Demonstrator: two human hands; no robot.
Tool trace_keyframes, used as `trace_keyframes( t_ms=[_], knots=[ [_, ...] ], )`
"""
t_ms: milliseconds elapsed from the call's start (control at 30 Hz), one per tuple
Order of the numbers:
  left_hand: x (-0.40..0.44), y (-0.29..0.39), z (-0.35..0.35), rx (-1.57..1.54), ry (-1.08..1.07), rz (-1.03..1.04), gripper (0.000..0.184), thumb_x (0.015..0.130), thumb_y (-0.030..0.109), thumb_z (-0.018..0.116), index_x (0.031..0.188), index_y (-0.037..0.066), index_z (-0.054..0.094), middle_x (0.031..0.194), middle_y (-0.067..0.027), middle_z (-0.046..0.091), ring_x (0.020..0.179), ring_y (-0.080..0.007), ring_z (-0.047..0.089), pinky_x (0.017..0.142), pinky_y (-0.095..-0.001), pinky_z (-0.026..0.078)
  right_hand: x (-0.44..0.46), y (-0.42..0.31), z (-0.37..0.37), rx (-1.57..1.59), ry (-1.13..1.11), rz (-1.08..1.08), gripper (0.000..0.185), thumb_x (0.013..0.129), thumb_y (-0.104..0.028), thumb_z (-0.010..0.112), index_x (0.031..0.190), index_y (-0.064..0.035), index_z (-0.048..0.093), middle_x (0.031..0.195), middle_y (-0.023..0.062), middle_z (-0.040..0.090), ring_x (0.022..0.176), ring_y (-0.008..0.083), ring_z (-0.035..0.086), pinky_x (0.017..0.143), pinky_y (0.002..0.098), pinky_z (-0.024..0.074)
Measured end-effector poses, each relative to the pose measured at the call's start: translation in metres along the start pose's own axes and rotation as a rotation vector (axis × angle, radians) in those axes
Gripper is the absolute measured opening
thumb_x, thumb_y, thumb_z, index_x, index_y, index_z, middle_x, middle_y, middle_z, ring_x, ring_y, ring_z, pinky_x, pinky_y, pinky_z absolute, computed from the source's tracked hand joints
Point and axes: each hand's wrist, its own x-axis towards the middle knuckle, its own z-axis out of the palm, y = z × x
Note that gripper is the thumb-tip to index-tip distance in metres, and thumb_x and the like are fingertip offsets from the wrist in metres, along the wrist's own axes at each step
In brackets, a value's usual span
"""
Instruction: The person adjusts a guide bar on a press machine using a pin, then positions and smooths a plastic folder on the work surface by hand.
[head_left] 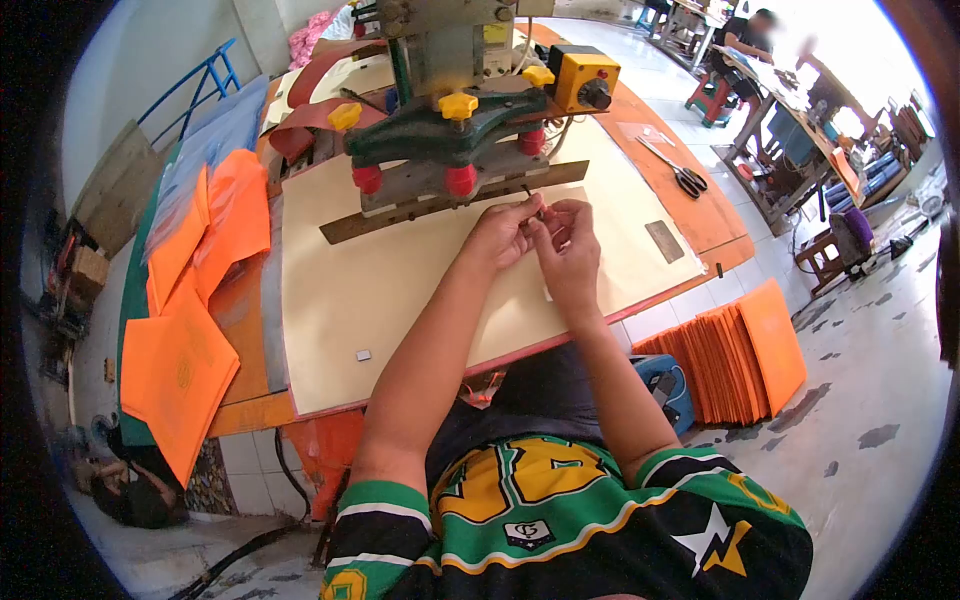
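Both of my hands meet over the cream sheet, just in front of a press machine. My left hand is closed in a pinch, its fingertips against those of my right hand. My right hand is also closed with bent fingers. A small dark thing peeks out between the fingertips, too covered to name. Close behind the hands lies a long flat metal bar under the press head. A small metal plate rests on the sheet to the right, and a small pale block at the lower left.
Scissors lie on the orange tabletop at right. A yellow control box is beside the press. Orange sheets are piled at left; a stack of orange pieces stands at lower right. A person sits at a far table.
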Motion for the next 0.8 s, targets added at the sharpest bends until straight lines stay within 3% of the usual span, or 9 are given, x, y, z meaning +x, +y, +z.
trace_keyframes(
  t_ms=[67,200,300,400,467,633,700,733,800],
  knots=[
    [-0.001,0.002,0.002,0.04,0.0,-0.024,0.026,0.101,0.024,0.069,0.112,0.001,0.064,0.106,-0.0115,0.068,0.103,-0.0241,0.069,0.089,-0.0379,0.061,0.001,0.005,0.0,-0.015,-0.085,-0.04,0.031,0.09,-0.014,0.078,0.112,-0.0031,0.059,0.087,0.0098,0.064,0.069,0.02,0.061,0.065,0.0337,0.0501],
    [-0.003,0.001,0.009,0.018,0.065,-0.002,0.031,0.102,0.024,0.067,0.113,-0.005,0.065,0.103,-0.0136,0.07,0.093,-0.0228,0.071,0.085,-0.0342,0.061,0.0,-0.006,0.0,-0.078,-0.056,-0.124,0.027,0.091,-0.01,0.078,0.112,-0.002,0.063,0.09,0.0068,0.069,0.069,0.0116,0.061,0.062,0.0274,0.0487],
    [-0.006,0.004,0.01,0.066,0.045,-0.032,0.03,0.102,0.024,0.068,0.113,-0.003,0.066,0.103,-0.0119,0.07,0.096,-0.0217,0.07,0.084,-0.0325,0.061,0.001,-0.003,0.0,-0.047,-0.032,-0.065,0.022,0.093,-0.013,0.077,0.108,-0.0016,0.065,0.088,0.0082,0.071,0.068,0.0117,0.062,0.062,0.0286,0.0495],
    [0.001,0.0,0.002,0.107,0.078,-0.033,0.024,0.103,0.027,0.065,0.11,0.004,0.065,0.105,-0.007,0.069,0.095,-0.0204,0.068,0.087,-0.0366,0.06,0.005,-0.004,-0.003,-0.015,-0.01,0.036,0.021,0.096,-0.018,0.075,0.1,0.0004,0.067,0.082,0.0098,0.072,0.066,0.0133,0.062,0.063,0.0304,0.0502],
    [-0.005,0.001,0.008,0.083,0.094,0.007,0.022,0.104,0.027,0.064,0.108,0.005,0.065,0.103,-0.0058,0.07,0.095,-0.0189,0.068,0.086,-0.0358,0.059,0.006,-0.013,-0.005,0.038,-0.018,0.121,0.028,0.099,-0.023,0.07,0.092,0.0039,0.064,0.078,0.0177,0.071,0.071,0.0289,0.071,0.067,0.0394,0.0543],
    [-0.01,0.005,0.009,0.036,0.053,-0.014,0.019,0.104,0.026,0.063,0.107,0.008,0.067,0.104,-0.0058,0.071,0.097,-0.0183,0.068,0.09,-0.0359,0.057,0.01,0.0,-0.001,-0.089,0.008,0.073,0.035,0.104,-0.025,0.06,0.087,0.0061,0.061,0.074,0.0228,0.066,0.067,0.0334,0.067,0.066,0.0461,0.0508],
    [-0.012,0.007,0.01,-0.02,0.035,-0.03,0.019,0.105,0.026,0.063,0.106,0.008,0.068,0.104,-0.0054,0.071,0.097,-0.0181,0.068,0.091,-0.0362,0.056,0.013,0.005,0.0,0.01,-0.02,0.223,0.035,0.104,-0.024,0.058,0.087,0.0062,0.06,0.073,0.0236,0.065,0.066,0.0338,0.065,0.066,0.0462,0.0498],
    [-0.011,0.006,0.009,0.0,0.041,-0.029,0.02,0.105,0.027,0.062,0.106,0.008,0.068,0.104,-0.0052,0.071,0.098,-0.0185,0.067,0.093,-0.0369,0.055,0.014,0.003,-0.002,0.006,-0.013,0.223,0.035,0.104,-0.024,0.058,0.087,0.0062,0.06,0.073,0.0236,0.065,0.066,0.0338,0.065,0.066,0.0462,0.0498],
    [-0.009,0.006,0.008,0.022,0.044,-0.029,0.021,0.106,0.028,0.061,0.106,0.008,0.068,0.104,-0.005,0.071,0.099,-0.019,0.067,0.095,-0.0377,0.054,0.013,-0.005,-0.004,0.24,-0.066,0.431,0.035,0.106,-0.024,0.055,0.085,0.0024,0.063,0.063,0.0067,0.058,0.05,0.013,0.056,0.048,0.0312,0.0439]
  ],
)
